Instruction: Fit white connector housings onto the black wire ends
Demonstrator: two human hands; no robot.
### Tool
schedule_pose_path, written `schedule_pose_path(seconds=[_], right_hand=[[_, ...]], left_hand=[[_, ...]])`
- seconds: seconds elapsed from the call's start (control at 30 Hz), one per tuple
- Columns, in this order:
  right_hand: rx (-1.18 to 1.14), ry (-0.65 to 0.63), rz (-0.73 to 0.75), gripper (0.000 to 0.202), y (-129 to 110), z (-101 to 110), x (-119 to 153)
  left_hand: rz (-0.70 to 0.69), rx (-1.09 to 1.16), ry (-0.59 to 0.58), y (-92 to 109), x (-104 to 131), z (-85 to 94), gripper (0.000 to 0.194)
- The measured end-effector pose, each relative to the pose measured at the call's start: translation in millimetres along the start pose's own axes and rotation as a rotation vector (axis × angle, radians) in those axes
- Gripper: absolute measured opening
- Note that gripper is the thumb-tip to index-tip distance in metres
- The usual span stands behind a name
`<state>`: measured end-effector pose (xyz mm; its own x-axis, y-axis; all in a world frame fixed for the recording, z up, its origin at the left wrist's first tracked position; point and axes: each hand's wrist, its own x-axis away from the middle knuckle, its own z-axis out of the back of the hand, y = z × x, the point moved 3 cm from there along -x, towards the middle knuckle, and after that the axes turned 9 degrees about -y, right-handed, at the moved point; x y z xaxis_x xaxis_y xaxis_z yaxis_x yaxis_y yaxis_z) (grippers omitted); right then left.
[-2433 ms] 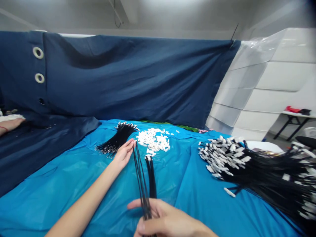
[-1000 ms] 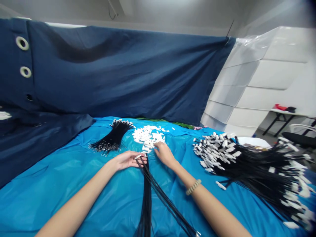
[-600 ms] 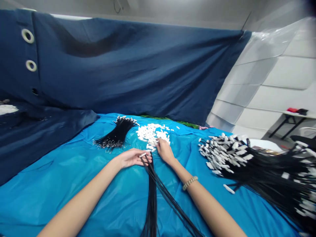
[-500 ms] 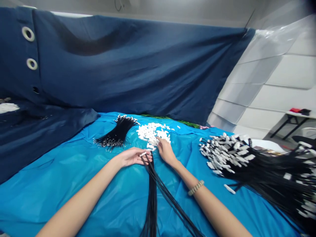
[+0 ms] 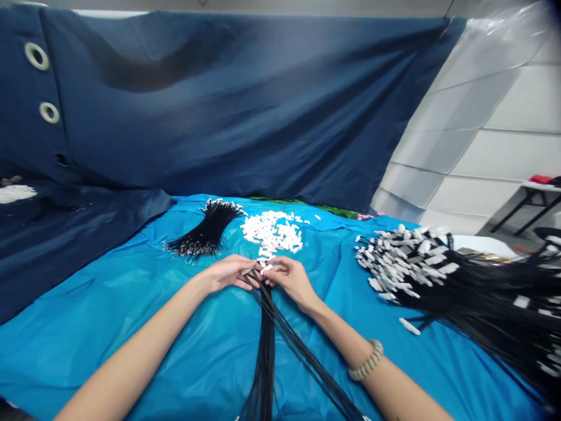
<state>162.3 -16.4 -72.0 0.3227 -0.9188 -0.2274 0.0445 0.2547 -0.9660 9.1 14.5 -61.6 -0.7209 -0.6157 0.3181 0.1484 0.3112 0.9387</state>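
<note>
My left hand (image 5: pixel 232 273) is closed on the upper ends of black cords (image 5: pixel 289 330), with a white piece at its fingertips. Beside it my right hand (image 5: pixel 291 280) pinches a small white connector (image 5: pixel 266 269) close to the cord ends. A second bundle of black cords (image 5: pixel 265 345) runs straight down beneath the hands toward the front edge. Just beyond the hands lies a pile of white connectors (image 5: pixel 274 231) on the blue cover (image 5: pixel 175 327).
A black cord bundle with white tips (image 5: pixel 208 228) lies at the back left. Many black cords with white ends (image 5: pixel 407 263) are heaped at the right. A dark blue curtain (image 5: pixel 228 111) hangs behind, and white panels (image 5: pixel 495 158) stand at the right.
My right hand has come from the white pile back to my left hand, now with a white connector in its fingers. The view has tilted down slightly.
</note>
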Motion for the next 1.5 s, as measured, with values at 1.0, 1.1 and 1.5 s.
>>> schedule_pose_path(seconds=[1.0,1.1,1.5], right_hand=[[0.208,0.055,0.155,0.027,-5,9,-13],[0.278,0.065,0.186,0.028,-10,8,-10],[1.236,0.027,0.847,0.025,-33,7,21]], left_hand=[[-0.187,-0.020,0.037,6,-3,-15.0,0.027],[-0.214,-0.022,0.065,5,-5,-13.7,0.026],[-0.416,0.212,0.112,2,-15,-8.9,0.022]])
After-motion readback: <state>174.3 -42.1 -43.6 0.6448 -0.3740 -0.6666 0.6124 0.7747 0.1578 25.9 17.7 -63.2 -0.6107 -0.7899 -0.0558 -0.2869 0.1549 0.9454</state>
